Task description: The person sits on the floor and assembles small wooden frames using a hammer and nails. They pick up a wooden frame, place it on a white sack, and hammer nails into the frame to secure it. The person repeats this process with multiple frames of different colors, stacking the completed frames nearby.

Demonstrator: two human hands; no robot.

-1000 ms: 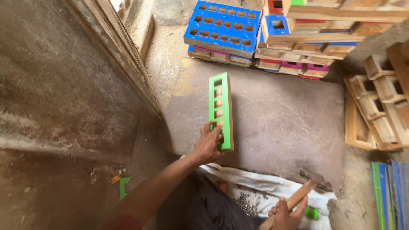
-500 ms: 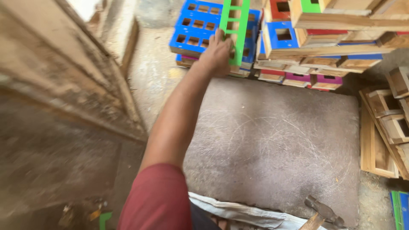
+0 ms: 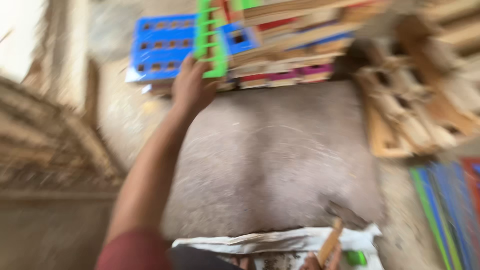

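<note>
The left hand is stretched far forward, fingers clenched on the lower end of a green frame. The frame runs away from the hand, its long axis pointing up and ahead, and its far end lies against the stack of painted frames. A blue frame lies flat just left of it. The right hand stays near the body at the bottom edge, gripping a wooden handle. Between the hands a grey slab gives open room; bare wooden frames crowd the right edge.
</note>
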